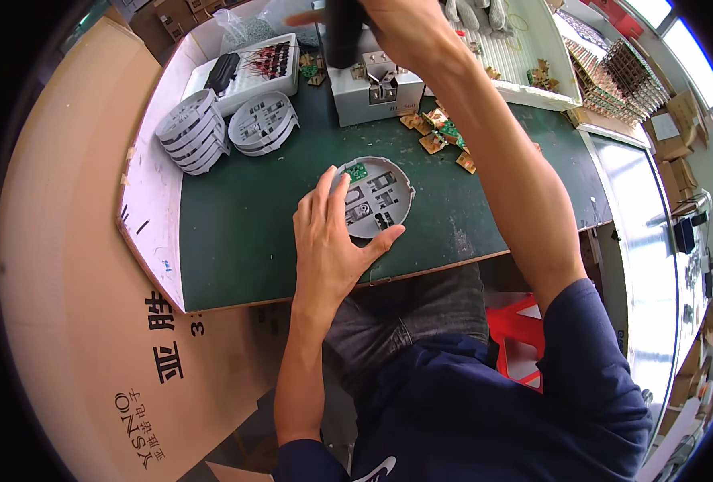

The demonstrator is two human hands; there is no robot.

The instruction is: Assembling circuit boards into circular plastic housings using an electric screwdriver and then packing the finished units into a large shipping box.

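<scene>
Workshop, green workbench, circuit boards (loose), cartons

We have a dark green benchtop across the middle of the frame. A round grey housing lies at its centre. At upper left we see two stacks of similar housings and a white foam tray; at upper centre, a pale box; right of it, scattered small circuit boards; at upper right, a white ribbed tray.

The left hand curves, thumb spread — the right hand is raised, arm outstretched.
</scene>
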